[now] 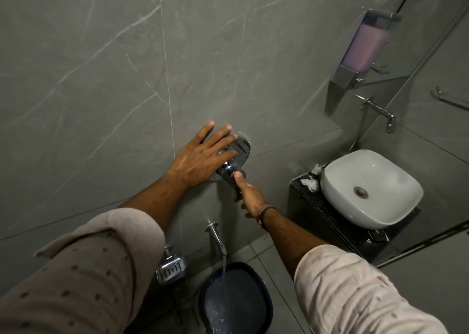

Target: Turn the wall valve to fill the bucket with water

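Note:
A chrome wall valve (234,157) with a round plate and a projecting knob sits on the grey tiled wall. My left hand (200,156) lies flat on the wall, fingers spread over the plate's left side. My right hand (247,194) reaches up from below, thumb on the knob's end and fingers curled under it. Below, a chrome spout (217,237) pours a stream of water into a dark blue bucket (265,305) on the floor. The bucket holds rippling water.
A chrome soap dish (170,266) hangs on the wall left of the spout. At the right stand a white basin (370,189) on a dark counter, a basin tap (379,111) and a soap dispenser (363,47).

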